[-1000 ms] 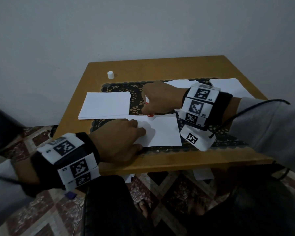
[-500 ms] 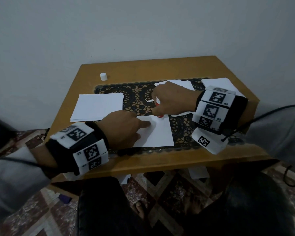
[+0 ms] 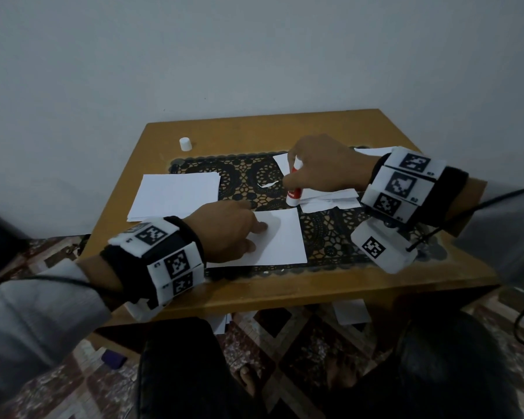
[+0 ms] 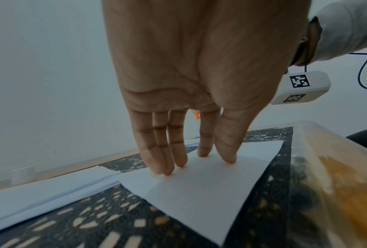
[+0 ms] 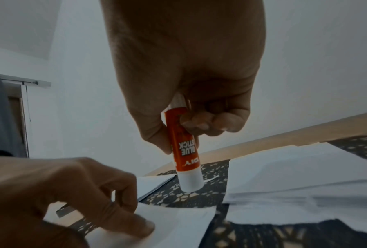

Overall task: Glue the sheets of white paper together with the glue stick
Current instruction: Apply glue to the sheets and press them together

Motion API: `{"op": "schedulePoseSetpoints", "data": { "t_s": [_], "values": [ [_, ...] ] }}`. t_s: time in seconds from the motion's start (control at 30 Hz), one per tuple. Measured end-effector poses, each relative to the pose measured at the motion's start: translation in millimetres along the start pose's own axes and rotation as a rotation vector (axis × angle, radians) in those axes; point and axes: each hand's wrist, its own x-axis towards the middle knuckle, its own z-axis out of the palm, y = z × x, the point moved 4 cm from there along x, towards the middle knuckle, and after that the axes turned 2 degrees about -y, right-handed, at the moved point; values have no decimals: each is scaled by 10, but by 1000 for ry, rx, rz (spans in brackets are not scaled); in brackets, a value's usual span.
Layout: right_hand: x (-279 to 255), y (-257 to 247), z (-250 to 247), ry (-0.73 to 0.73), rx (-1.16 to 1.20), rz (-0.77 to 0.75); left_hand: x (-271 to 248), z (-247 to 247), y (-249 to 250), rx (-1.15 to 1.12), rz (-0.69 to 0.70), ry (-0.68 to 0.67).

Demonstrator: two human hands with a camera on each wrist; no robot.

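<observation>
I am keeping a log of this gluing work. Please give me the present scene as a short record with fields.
left hand: fingers straight, pressing the sheet flat on the lace mat
right hand: grips the glue stick, tip pointing down, beyond the sheet's far edge
paper stack: left on the mat
loose sheets: under the right hand
white cap: far left on table

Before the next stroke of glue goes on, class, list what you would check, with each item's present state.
1. Sheet pinned: ok, left hand presses straight fingers on the single white sheet.
2. Glue stick gripped: ok, right hand holds it, tip down.
3. Cap off: ok, it stands at the table's far edge.
4. Tip on the sheet: not ok, it is over the lace mat.
5. Glue already on the sheet: cannot tell.
</observation>
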Motion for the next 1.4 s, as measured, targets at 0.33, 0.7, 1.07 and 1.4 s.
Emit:
{"op": "schedulePoseSetpoints", "data": {
  "t_s": [0.33,0.7,1.07,1.4],
  "values": [
    [-124,-30,248,-52,15,-18,12,-48,10,-73,21,33],
    [-244,-135,282,-127,-13,-61,14,-30,20,-88,-2,27],
    [-555,-226,325,-203,14,-128,114,-64,-7,-154,-15,-3],
    [-530,51,-55,-199,171,-116,325,-88,-214,-229,-133,-136]
  ]
}}
